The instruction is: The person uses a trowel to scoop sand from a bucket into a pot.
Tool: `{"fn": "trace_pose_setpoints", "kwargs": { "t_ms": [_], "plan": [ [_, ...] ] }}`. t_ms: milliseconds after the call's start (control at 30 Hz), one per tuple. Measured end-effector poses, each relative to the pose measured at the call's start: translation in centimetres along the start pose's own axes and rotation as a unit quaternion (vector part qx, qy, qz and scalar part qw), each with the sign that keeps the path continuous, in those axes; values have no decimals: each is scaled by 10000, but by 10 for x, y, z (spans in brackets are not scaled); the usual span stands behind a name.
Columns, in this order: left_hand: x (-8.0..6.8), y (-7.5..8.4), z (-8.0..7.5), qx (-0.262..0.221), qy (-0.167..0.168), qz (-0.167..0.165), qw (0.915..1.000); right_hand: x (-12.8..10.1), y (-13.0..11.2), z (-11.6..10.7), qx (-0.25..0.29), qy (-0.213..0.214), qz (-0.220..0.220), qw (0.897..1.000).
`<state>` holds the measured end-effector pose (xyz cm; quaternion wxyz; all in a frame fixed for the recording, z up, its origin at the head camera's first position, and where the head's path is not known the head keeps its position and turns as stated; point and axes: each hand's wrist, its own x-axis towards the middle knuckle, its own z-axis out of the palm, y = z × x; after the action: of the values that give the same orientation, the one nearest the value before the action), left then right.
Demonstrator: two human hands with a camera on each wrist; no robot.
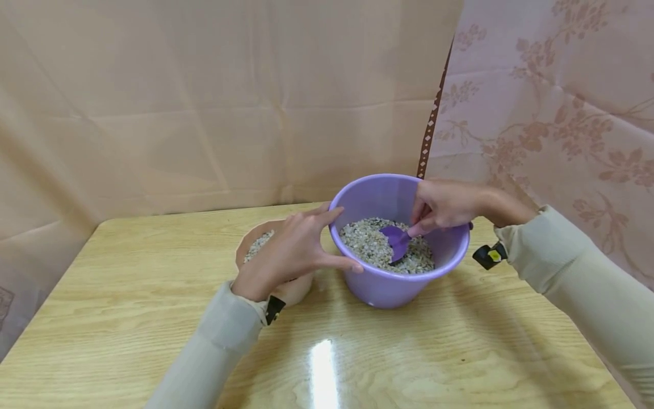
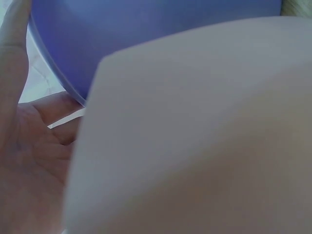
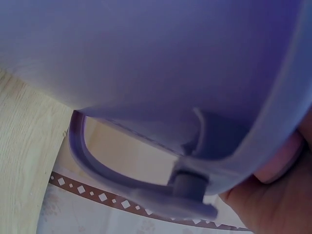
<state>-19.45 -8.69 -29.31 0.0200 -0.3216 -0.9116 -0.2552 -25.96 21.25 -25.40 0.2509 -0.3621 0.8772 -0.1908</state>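
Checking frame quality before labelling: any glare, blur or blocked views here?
Head view: sharp, with a bright glare streak on the table in front of the purple bucket. Left wrist view: badly blurred, a pale out-of-focus shape fills most of it, the left hand soft at the edge. Right wrist view: bucket too close, soft; handle clearer.

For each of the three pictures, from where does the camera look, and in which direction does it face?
Head: sits high, faces forward and down at the table; both sleeves, the left hand on the purple bucket, the right hand holding a purple scoop in the gravel.
Left wrist: low beside the bucket wall; palm shows, a pale blurred surface fills most.
Right wrist: below the rim, facing up at the bucket handle; fingers show.
Shared: all three see the bucket.
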Motion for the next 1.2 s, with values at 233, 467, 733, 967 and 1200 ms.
{"fn": "trace_pose_setpoints", "kwargs": {
  "t_ms": [233,467,733,967,1200],
  "plan": [
    [0,0,0,23,82,116,9999,-1,1,1,258,-31,-18,9997],
    [0,0,1,33,134,155,9998,-2,1,0,401,-56,31,9992],
    [0,0,0,39,162,212,9996,-2,4,1,540,-59,-41,9985],
    [0,-1,0,46,186,221,9996,-2,5,1,670,-67,-192,9975],
    [0,-2,2,49,212,243,9995,-2,8,3,859,-1,-445,9953]
  ]
}}
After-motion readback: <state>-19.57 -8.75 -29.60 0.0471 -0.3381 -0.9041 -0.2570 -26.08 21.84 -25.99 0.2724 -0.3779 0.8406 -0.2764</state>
